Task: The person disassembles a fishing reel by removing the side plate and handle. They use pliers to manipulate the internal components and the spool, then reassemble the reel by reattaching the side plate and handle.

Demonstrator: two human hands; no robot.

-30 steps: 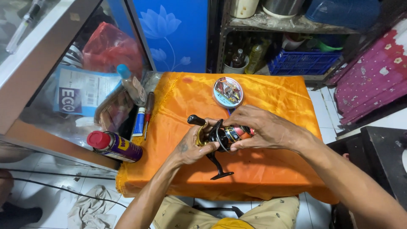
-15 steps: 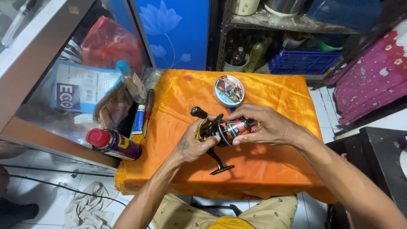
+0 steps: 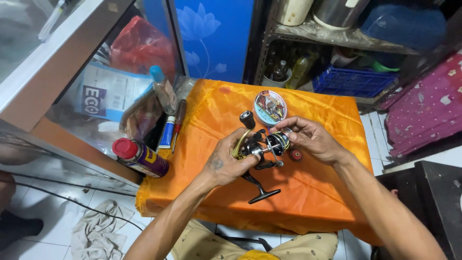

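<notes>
A black and gold fishing reel (image 3: 262, 147) is held above a small table draped in orange cloth (image 3: 308, 202). My left hand (image 3: 226, 161) grips the reel's body from the left, with the reel foot pointing down toward me. My right hand (image 3: 310, 138) pinches the spool end of the reel from the right. A small red knob cap (image 3: 295, 154) lies on the cloth just below my right fingers. A round spool of fishing line (image 3: 270, 107) lies flat on the cloth behind the reel.
A spray can with a red cap (image 3: 139, 156) lies at the table's left edge, beside a blue tube (image 3: 167, 132) and a screwdriver (image 3: 178, 123). A glass cabinet (image 3: 62, 72) stands left, a metal shelf with a blue crate (image 3: 351, 82) behind. A rag (image 3: 98, 231) lies on the tiled floor.
The red cap has come off the reel's front and now lies on the cloth. My right hand has slid back onto the bare spool end. Reel stays in place.
</notes>
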